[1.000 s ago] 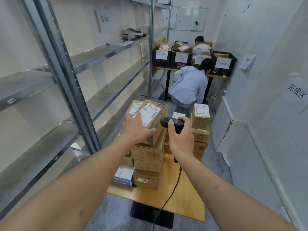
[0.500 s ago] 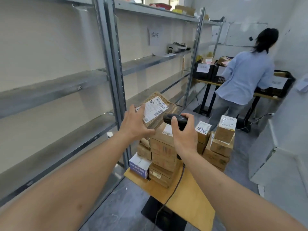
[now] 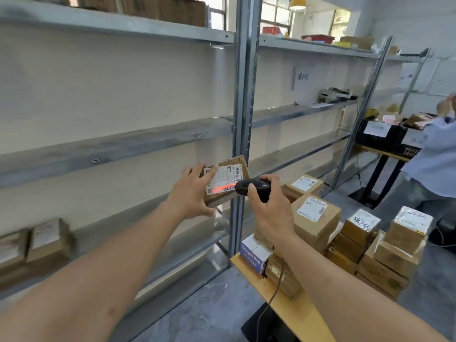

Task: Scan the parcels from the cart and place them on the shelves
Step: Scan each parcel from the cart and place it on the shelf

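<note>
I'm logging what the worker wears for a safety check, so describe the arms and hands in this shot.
Both forearms are bare up to the frame edge, no sleeves showing. The left hand and right hand wear no gloves, and no rings, watch or wristbands are visible. Fingernails look short and plain.

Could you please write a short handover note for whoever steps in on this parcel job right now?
Left hand: grip on a small parcel, held up off the cart in front of the shelves.
Right hand: grip on the corded scanner, its red line across the parcel's label.
Done: two parcels sit on the low shelf at left.
Left: shelve this one, then scan and shelve the stacks on the cart.
</note>
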{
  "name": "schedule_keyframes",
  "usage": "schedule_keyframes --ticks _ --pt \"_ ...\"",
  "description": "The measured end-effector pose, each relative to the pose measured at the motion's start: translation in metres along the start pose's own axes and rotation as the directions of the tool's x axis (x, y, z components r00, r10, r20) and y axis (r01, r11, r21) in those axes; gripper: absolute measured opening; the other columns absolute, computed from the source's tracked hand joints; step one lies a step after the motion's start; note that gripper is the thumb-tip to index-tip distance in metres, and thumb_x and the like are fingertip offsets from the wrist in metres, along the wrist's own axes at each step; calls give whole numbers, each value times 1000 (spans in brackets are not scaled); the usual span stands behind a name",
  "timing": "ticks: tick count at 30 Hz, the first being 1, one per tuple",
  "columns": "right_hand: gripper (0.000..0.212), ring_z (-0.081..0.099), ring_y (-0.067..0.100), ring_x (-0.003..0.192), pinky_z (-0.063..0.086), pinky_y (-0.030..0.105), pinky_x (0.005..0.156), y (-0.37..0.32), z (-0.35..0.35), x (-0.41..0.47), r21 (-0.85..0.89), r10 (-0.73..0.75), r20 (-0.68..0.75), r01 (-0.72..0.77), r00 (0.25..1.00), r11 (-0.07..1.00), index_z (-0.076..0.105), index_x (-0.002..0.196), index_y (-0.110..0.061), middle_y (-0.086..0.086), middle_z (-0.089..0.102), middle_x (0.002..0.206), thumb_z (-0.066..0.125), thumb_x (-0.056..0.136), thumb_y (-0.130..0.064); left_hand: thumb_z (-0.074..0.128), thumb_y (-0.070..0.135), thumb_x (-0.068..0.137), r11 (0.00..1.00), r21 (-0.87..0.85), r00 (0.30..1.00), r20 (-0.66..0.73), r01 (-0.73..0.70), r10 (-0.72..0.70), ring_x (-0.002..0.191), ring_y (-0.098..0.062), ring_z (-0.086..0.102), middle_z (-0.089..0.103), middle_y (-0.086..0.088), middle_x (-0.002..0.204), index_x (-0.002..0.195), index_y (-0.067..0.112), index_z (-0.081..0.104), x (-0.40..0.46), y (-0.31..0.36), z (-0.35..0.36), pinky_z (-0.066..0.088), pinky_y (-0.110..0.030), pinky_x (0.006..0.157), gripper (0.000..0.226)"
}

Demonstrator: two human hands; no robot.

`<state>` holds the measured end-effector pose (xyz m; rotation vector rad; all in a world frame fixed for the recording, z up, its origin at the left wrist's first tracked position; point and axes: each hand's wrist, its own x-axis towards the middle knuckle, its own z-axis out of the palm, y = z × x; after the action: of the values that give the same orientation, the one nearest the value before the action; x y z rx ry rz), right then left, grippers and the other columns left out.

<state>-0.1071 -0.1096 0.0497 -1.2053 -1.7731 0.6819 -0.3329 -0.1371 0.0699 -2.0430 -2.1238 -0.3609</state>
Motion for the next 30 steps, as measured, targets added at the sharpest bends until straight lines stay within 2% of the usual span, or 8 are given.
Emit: schedule_keyframes --ticks 2,7,12,16,21,26,30 --pt "28 65 13 89 52 34 71 -15 18 -3 -4 -10 35 10 999 1000 44 127 -40 -8 66 105 52 104 -55 89 58 64 999 23 999 -14 30 -30 132 -27 25 18 -3 154 168 26 12 -15 -23 -7 50 -44 104 133" --pt "29 66 16 88 60 47 80 -53 70 -17 -16 -5 71 6 997 1000 42 125 -45 -9 66 100 51 101 -60 88 61 63 993 57 995 -10 101 -101 135 -26 25 16 -2 155 168 27 11 -52 -83 -17 51 -41 102 134" --pt "27 64 12 91 58 44 82 -91 128 -38 69 7 108 -15 994 998 43 123 -44 -16 62 99 52 102 -57 84 68 64 969 19 969 16 246 -246 132 -29 32 19 -6 151 167 24 12 -91 -138 -20 49 -43 102 133" --pt "30 64 12 91 50 35 75 -120 177 -54 119 15 123 -30 992 992 46 127 -40 -10 66 103 54 103 -56 78 75 63 904 -85 908 61 418 -414 121 -32 40 28 -10 138 162 22 20 -118 -177 -21 52 -45 94 127" --pt "36 65 15 96 54 40 86 -144 238 -67 173 48 140 -72 989 982 46 131 -36 -11 66 104 54 103 -56 73 77 68 820 -126 828 143 559 -543 122 -35 43 29 -13 140 160 20 23 -145 -222 -15 47 -44 92 119" --pt "36 63 10 89 55 43 86 -153 285 -66 174 90 184 -122 979 977 45 131 -38 -10 68 104 53 102 -58 74 77 68 718 -150 731 224 679 -644 123 -39 46 31 -13 135 151 19 35 -159 -260 -2 49 -46 98 109" --pt "38 68 21 92 57 49 89 -153 319 -54 171 119 248 -164 961 972 44 131 -42 -7 69 103 52 100 -62 71 78 65 624 -169 645 270 763 -715 123 -39 49 34 -12 133 146 19 40 -157 -284 9 50 -47 101 105"
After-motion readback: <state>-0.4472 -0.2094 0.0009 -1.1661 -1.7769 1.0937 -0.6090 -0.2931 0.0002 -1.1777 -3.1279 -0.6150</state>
